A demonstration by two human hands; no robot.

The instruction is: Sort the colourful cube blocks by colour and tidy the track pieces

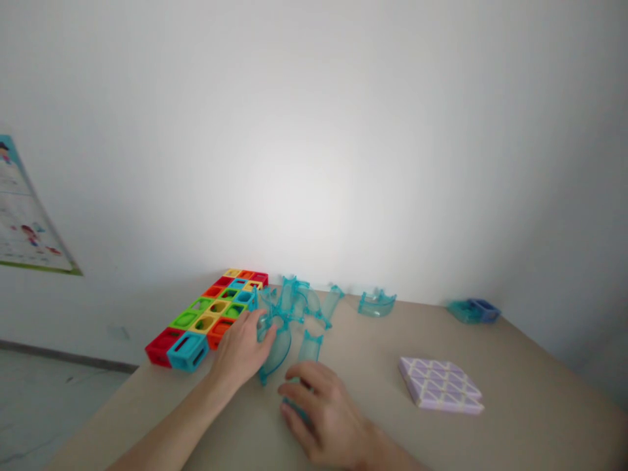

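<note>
My right hand point(321, 412) curls over a mostly hidden teal piece point(297, 411) above the bench point(366, 386); I can't tell whether it's gripped. Just beyond, my left hand point(243, 348), thumb and fingers parted, is at a translucent curved track piece point(280, 350) beside the coloured cubes point(189, 350), its hold unclear. I seem to be handling loose track pieces; the next move calls for a secure pinch.

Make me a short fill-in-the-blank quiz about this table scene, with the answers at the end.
1. The right hand is ____ from the colourful blocks than the left hand is.
2. The clear blue-green pieces beside the hands lie to the ____ of the purple patterned object.
3. The poster hangs on the ____.

Missing words: farther; left; wall.
</note>
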